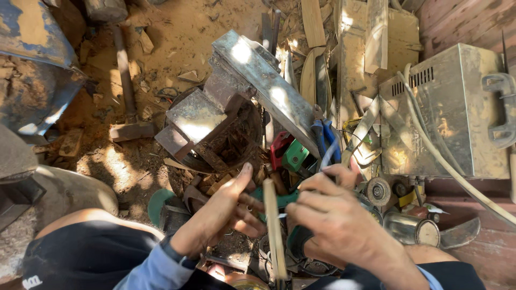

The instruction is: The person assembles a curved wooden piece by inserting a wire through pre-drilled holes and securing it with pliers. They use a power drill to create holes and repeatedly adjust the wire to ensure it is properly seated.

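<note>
Sandy, chip-strewn ground bears a rusty steel anvil (244, 102) at 12 o'clock and a grey metal box (457, 113) at 2; left hand (223, 212), fingers spread loose, touches a pale wooden strip (273, 225) at centre, right hand (336, 220) clenched on a green tool (282, 197).

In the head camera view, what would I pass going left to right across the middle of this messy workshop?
Blue rusty drum → hammer → metal anvil block → long steel bar → blue-handled pliers → grey metal box. In front, the left hand and right hand work around a wooden stick.
</note>
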